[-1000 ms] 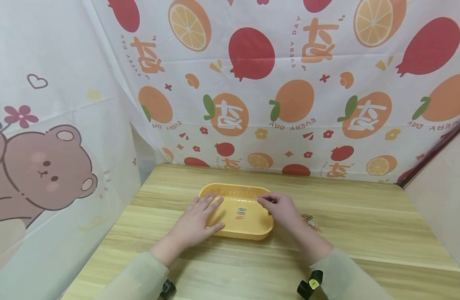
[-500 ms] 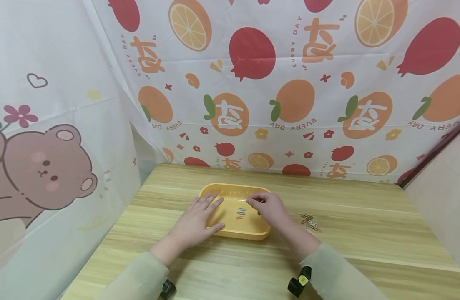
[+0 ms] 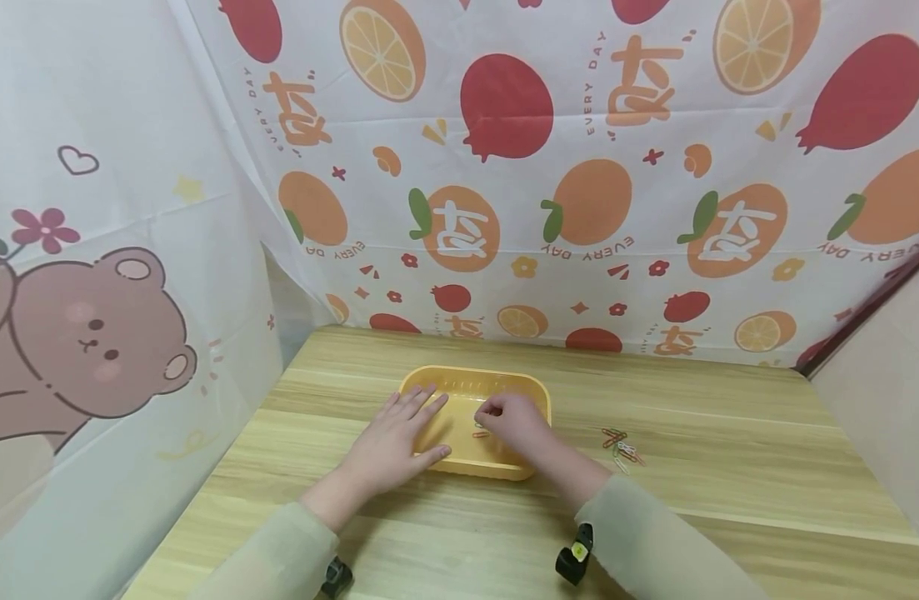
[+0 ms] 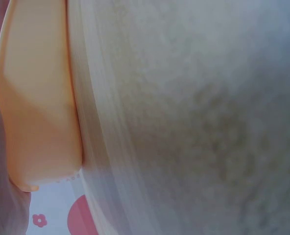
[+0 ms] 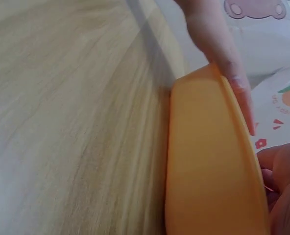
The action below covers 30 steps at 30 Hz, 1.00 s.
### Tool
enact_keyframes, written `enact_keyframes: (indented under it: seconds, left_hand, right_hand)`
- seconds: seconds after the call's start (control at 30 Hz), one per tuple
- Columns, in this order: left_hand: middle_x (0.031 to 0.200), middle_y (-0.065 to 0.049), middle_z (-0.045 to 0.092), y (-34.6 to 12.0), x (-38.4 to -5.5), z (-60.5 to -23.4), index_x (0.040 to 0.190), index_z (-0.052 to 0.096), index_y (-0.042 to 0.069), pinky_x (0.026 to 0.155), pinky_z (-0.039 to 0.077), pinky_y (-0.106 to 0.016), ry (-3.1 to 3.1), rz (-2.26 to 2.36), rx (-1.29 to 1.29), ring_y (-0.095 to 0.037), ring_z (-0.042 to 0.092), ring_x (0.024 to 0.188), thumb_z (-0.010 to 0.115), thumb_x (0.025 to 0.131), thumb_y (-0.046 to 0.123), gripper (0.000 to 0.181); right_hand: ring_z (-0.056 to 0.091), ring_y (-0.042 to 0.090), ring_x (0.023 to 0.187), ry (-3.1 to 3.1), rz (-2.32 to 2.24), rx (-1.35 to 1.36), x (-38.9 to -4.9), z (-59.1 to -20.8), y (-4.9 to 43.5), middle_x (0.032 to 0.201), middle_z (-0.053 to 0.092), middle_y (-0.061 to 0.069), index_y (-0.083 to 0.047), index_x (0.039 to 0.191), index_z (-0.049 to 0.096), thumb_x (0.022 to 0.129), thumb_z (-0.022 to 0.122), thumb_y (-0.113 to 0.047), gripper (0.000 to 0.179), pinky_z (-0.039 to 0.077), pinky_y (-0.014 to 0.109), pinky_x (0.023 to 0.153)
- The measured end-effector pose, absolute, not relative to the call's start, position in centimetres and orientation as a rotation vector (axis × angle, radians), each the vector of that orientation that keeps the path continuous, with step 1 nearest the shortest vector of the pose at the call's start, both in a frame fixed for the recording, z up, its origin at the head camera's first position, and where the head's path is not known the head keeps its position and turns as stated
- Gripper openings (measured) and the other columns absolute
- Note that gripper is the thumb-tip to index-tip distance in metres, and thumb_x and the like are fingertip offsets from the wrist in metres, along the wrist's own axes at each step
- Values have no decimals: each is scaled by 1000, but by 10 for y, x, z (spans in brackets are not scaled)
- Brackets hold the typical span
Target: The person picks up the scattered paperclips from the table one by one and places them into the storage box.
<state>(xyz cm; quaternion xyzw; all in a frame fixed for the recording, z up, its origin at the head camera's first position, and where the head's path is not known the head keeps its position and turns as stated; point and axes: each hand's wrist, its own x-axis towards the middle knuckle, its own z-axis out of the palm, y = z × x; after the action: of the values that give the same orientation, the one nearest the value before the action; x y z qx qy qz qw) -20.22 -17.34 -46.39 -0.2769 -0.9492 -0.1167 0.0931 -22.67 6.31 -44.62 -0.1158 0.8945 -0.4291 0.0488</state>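
Observation:
A yellow plastic tray (image 3: 459, 463) stands on the wooden table. My left hand (image 3: 392, 437) lies with spread, straight fingers over its left end, thumb along the front rim. Low inside the tray, my right hand (image 3: 515, 423) pinches a small pale paper clip between thumb and forefinger, mostly hidden by the fingertips. Just under those fingers a reddish paper clip (image 3: 480, 434) lies on the tray floor; the blue clips beside it are largely covered. In the right wrist view, the tray's front wall (image 5: 208, 147) separates the right fingers (image 5: 267, 159) from the table.
To the right of the tray, a loose pile of paper clips (image 3: 622, 448), red, white and green, lies on the table (image 3: 729, 467). A fruit-print cloth (image 3: 579, 275) hangs behind the table, and a bear-print cloth (image 3: 107, 333) at the left.
My right hand has moved left and lower into the tray, from its right rim to above the clips lying there, pinching throughout. The left hand has stayed in place.

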Motion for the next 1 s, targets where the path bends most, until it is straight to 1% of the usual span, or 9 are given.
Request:
enact_keyframes:
  seconds: [0.13, 0.23, 0.37, 0.53, 0.67, 0.8, 1.0]
  left_hand:
    - [160, -7, 33, -173, -202, -464, 156, 35, 21, 121, 18, -51, -2819, -348, -818, -29, 26, 148, 58, 92, 61, 78]
    - [160, -6, 32, -173, -202, -465, 156, 35, 21, 121, 17, -50, -2823, -342, -818, -29, 26, 148, 55, 93, 63, 78]
    - [160, -6, 32, -173, -203, -465, 156, 35, 22, 121, 17, -50, -2826, -343, -818, -29, 26, 148, 53, 93, 64, 78]
    - [160, -5, 32, -173, -202, -464, 156, 34, 22, 121, 17, -50, -2827, -340, -820, -28, 25, 148, 51, 93, 66, 78]
    - [160, -6, 32, -172, -202, -462, 156, 35, 21, 121, 19, -52, -2824, -345, -824, -28, 25, 148, 52, 93, 64, 78]
    - [160, -7, 33, -172, -201, -460, 156, 35, 20, 120, 19, -52, -2824, -347, -826, -30, 26, 148, 54, 93, 63, 78]
    - [160, -7, 33, -172, -202, -460, 155, 36, 20, 121, 19, -52, -2825, -351, -828, -30, 26, 148, 52, 93, 65, 78]
  right_hand:
    - [56, 11, 64, 2683, -1214, -361, -228, -449, 56, 76, 69, -1, -9, 87, 77, 91, 71, -18, 11, 49, 26, 58]
    - [55, 12, 61, 2678, -1130, -354, -231, -451, 52, 73, 67, -1, -10, 85, 76, 91, 71, -19, 12, 48, 26, 56]
    - [54, 11, 63, 2728, -999, -370, -235, -455, 48, 70, 63, -7, -14, 79, 75, 89, 72, -20, 12, 48, 26, 60]
    - [54, 10, 64, 2778, -896, -376, -237, -457, 46, 71, 63, -9, -16, 73, 73, 87, 73, -22, 15, 49, 27, 64]
    - [54, 11, 67, 2794, -856, -362, -238, -457, 45, 73, 64, -9, -17, 73, 72, 88, 73, -23, 16, 50, 30, 68]
    - [55, 10, 68, 2805, -819, -359, -239, -459, 44, 74, 64, -9, -18, 74, 71, 87, 74, -23, 14, 50, 29, 68]
    - [56, 10, 70, 2809, -811, -337, -241, -461, 45, 76, 65, -9, -18, 75, 72, 88, 73, -23, 13, 51, 30, 71]
